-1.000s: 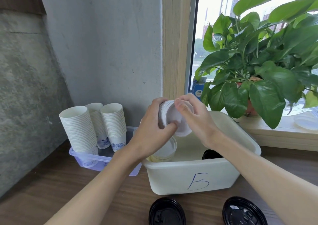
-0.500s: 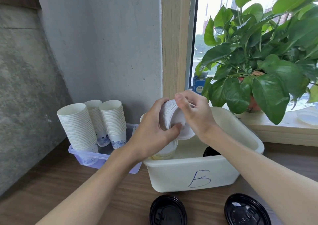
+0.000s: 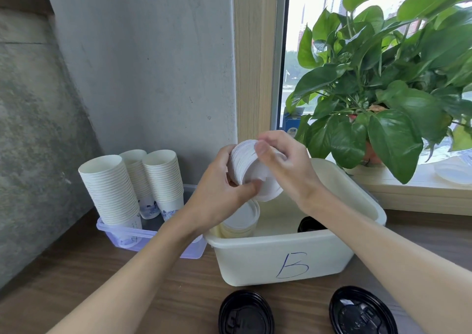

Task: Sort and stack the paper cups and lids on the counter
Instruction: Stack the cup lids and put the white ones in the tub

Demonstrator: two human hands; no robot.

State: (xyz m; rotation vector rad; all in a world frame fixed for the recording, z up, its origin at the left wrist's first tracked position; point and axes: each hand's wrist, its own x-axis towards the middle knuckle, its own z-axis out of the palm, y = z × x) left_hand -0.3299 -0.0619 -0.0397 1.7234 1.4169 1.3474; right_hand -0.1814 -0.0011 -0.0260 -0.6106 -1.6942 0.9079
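My left hand [image 3: 219,193] and my right hand [image 3: 288,165] both grip a stack of white lids [image 3: 249,170], held on edge above the cream bin marked "B" [image 3: 286,259]. Inside that bin sit another pile of white lids [image 3: 241,222] at its left and a black lid [image 3: 310,225] at its right. Three tall stacks of white paper cups [image 3: 112,188] stand in a clear lilac tray [image 3: 153,239] to the left. Two black lids lie on the wooden counter, one [image 3: 246,313] in front of the bin and one [image 3: 362,310] to its right.
A large potted plant [image 3: 383,98] stands on the window sill behind the bin, its leaves hanging over the bin's back right. A concrete wall [image 3: 143,65] closes the left and back. More white lids [image 3: 453,171] lie on the sill at far right.
Both hands stay on the lid stack above the bin. My right hand's fingers have shifted over the stack's top edge and look blurred with motion.
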